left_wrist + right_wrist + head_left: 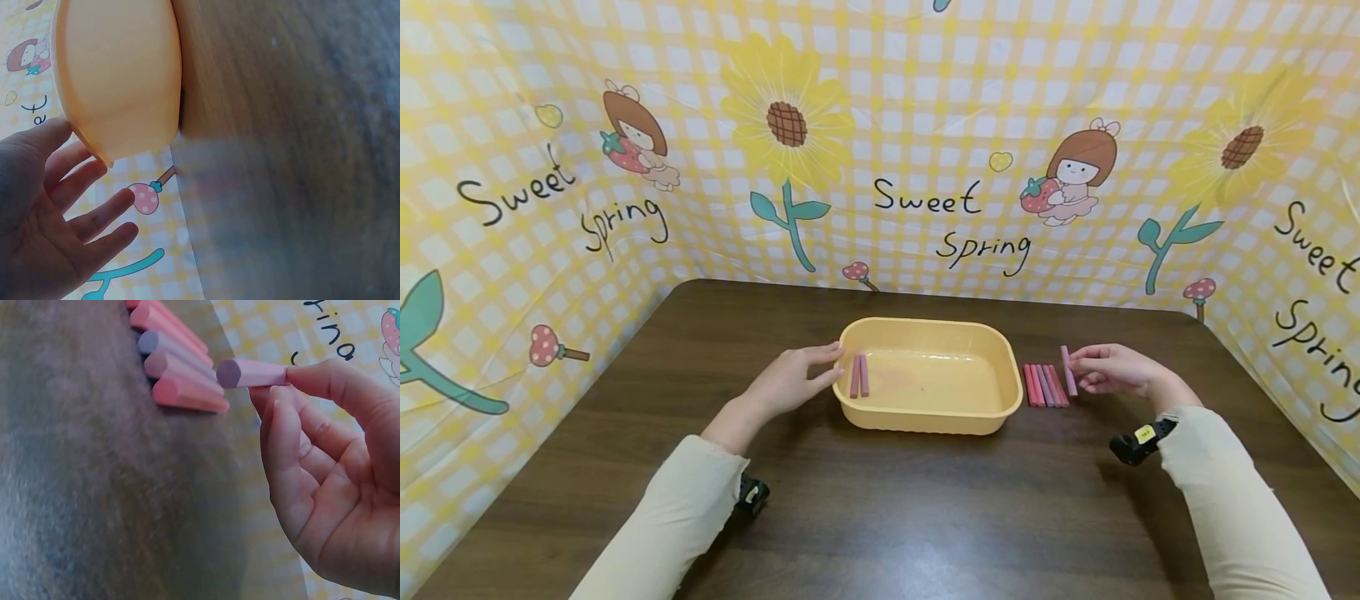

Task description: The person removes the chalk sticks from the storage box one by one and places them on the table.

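In the head view my left hand (785, 381) touches the left end of a yellow plastic basin (928, 423), its fingers fairly straight against the rim. The left wrist view shows its thumb and nearest fingertips at the basin's (119, 75) edge, the other fingers spread. Two dusky pink chalk sticks (859, 375) lie side by side inside the basin, at its left end. To the right of the basin, my right hand (1116, 371) pinches a pale purple chalk stick (253, 374) between thumb and fingertips. Beside it lies a row of several pink, red and purple chalk sticks (1043, 386).
A dark brown wooden table (910, 508) bears everything. Yellow checked cloth (910, 100) with sunflowers and lettering surrounds its back and sides. Black wrist cameras (1138, 444) sit under both sleeves.
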`<move>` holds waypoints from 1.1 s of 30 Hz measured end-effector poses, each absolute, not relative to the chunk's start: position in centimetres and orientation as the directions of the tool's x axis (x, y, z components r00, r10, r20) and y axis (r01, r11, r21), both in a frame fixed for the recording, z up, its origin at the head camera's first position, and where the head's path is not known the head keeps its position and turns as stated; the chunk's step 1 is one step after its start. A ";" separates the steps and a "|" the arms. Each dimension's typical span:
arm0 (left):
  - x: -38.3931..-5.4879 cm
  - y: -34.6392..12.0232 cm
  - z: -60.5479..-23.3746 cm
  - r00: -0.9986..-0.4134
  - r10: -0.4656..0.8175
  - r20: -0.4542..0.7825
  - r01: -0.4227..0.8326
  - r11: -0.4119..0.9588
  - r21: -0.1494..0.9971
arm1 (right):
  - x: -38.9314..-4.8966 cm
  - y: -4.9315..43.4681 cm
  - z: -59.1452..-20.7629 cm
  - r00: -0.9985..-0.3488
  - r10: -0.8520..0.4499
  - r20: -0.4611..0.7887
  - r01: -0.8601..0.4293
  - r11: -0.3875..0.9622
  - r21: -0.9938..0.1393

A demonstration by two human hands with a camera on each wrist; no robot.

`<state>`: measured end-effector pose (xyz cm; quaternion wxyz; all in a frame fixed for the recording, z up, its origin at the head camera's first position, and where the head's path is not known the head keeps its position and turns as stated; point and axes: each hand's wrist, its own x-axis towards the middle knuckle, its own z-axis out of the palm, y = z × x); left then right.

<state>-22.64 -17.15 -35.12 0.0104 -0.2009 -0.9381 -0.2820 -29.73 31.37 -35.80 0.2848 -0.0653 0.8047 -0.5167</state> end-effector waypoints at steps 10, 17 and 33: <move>-22.6 -17.1 -35.1 -0.922 0.364 0.130 0.376 0.763 0.526 | -29.9 31.6 -36.7 -0.823 -0.374 -0.428 0.199 0.516 -0.833; -22.6 -17.1 -35.1 -0.922 0.364 0.129 0.375 0.761 0.530 | -29.8 31.1 -36.8 -0.823 -0.352 -0.445 0.201 0.554 -0.808; -22.8 -17.3 -35.4 -0.921 0.367 0.133 0.379 0.755 0.535 | -29.8 31.0 -36.7 -0.834 -0.329 -0.442 0.172 0.607 -0.776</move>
